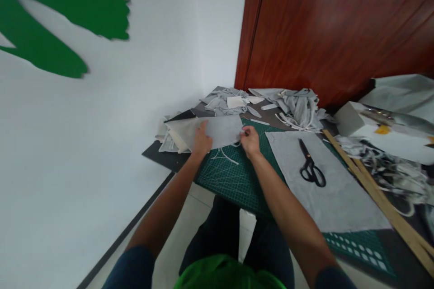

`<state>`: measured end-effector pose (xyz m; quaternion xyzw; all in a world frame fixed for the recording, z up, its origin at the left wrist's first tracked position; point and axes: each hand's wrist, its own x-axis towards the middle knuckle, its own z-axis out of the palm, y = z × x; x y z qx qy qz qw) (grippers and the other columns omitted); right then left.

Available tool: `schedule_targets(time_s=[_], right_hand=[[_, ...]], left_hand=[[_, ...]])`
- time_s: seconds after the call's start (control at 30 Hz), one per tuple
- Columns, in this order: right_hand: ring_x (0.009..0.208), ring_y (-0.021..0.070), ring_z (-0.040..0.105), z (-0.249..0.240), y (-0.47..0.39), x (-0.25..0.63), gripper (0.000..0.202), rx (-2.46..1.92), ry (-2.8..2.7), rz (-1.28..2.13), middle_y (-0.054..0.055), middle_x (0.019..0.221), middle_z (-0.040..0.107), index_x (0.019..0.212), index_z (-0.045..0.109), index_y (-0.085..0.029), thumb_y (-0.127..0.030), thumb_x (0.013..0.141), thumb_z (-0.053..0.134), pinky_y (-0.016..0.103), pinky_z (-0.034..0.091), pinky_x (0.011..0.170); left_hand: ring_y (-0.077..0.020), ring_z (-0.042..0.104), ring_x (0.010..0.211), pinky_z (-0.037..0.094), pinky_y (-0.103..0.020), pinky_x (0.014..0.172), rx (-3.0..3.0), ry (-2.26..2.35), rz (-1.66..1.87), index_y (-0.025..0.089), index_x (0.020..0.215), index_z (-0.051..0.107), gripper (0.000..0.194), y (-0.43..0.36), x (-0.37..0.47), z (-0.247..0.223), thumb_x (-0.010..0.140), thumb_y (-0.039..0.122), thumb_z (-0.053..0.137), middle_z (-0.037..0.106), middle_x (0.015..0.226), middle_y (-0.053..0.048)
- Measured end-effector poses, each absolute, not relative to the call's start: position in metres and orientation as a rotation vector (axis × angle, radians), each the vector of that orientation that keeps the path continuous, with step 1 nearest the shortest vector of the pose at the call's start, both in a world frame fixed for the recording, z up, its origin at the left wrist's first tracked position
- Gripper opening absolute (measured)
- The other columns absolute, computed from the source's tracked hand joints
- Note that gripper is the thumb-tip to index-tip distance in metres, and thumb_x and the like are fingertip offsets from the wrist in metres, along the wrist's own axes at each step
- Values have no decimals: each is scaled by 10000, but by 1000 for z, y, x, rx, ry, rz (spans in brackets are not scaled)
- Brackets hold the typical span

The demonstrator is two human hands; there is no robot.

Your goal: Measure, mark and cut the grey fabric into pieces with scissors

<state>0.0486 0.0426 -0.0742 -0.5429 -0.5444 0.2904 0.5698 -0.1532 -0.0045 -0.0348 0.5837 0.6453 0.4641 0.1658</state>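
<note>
A piece of light grey fabric [225, 127] lies across the back left of the green cutting mat [233, 174]. My left hand [202, 142] presses on it from above, index finger stretched out and thumb apart. At the fabric's right edge, my right hand [251, 141] is closed in a pinch; a small pale bit shows at the fingertips, too small to name. Thin white strips [228, 156] lie on the mat between the hands. Left of my left hand, more folded cloth pieces [172, 140] sit in a stack under the fabric's end.
Black-handled scissors [309, 165] rest on a large grey cloth [339, 198] to the right. Wooden strips [376, 194] run along that side, beside heaped white scraps [396, 176] and a white box [356, 122]. Crumpled grey cloth [298, 106] lies at the back, near the wall.
</note>
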Motion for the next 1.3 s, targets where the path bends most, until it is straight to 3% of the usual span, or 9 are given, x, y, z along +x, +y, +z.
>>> schedule_targets(time_s=[0.17,0.33,0.47,0.53,0.6,0.77,0.9,1.1,1.3], right_hand=[[834,213,627,-58,67,-31,152,-1323,-1388,640,67,876,714,887,672,-181,-239,829,544,335,498,857],[1153,225,631,-46,69,-83,389,-1374,-1772,552,154,1246,715,1223,700,-126,-288,1007,420,311,443,1047],[1483,258,394,-48,61,-104,491,-1417,-2003,456,183,1582,472,1450,595,-119,-281,1028,404,397,328,1194],[1558,319,248,-50,56,-108,517,-1490,-2066,465,140,1687,314,1506,559,-189,-333,1025,436,506,278,1219],[1575,374,168,-51,50,-107,519,-1549,-2119,500,89,1726,232,1524,543,-272,-385,1027,442,599,234,1214],[1576,404,141,-47,44,-98,525,-1596,-2204,586,56,1733,228,1559,483,-363,-417,1049,366,661,199,1200],[1550,385,202,-42,45,-82,555,-1634,-2135,546,64,1702,306,1587,438,-323,-365,1037,377,622,248,1191],[1374,363,422,-39,43,-24,407,-1747,-1972,428,107,1473,576,1272,727,-213,-227,922,519,472,423,1053],[1217,319,557,-45,32,68,349,-1992,-1886,294,158,1263,685,1130,780,-176,-182,821,619,386,430,992]], left_hand=[[-338,625,1187,416,-481,1180,1622,2136,1181,125,1478,548,781,-14,-208,-21,708,-9,527,574,1293,-186],[-377,538,1310,381,-491,1197,1595,2330,1055,50,1509,493,758,-22,-239,-13,753,26,533,516,1370,-256],[-477,290,1495,264,-651,1209,1604,2554,1018,63,1379,608,560,-27,-243,-16,828,130,541,393,1551,-293],[-456,118,1573,144,-655,1252,1710,2617,1062,93,1364,620,523,-26,-241,-20,857,191,540,276,1668,-237],[-402,53,1604,51,-612,1282,1882,2552,1044,133,1431,576,571,-24,-239,-25,870,234,545,260,1705,-174],[-425,198,1576,12,-688,1246,2055,2341,830,146,1469,558,569,-15,-235,-37,923,292,488,445,1615,-195],[-468,106,1586,-34,-759,1202,2070,2391,815,92,1414,602,561,-13,-229,-35,885,252,509,447,1594,-255],[-421,36,1608,-104,-690,1243,2189,2298,913,81,1353,634,537,-9,-181,-27,834,178,536,435,1600,-249],[-397,139,1596,31,-688,1257,2365,1984,830,165,1313,658,473,-1,-96,-33,854,175,544,499,1569,-187]])
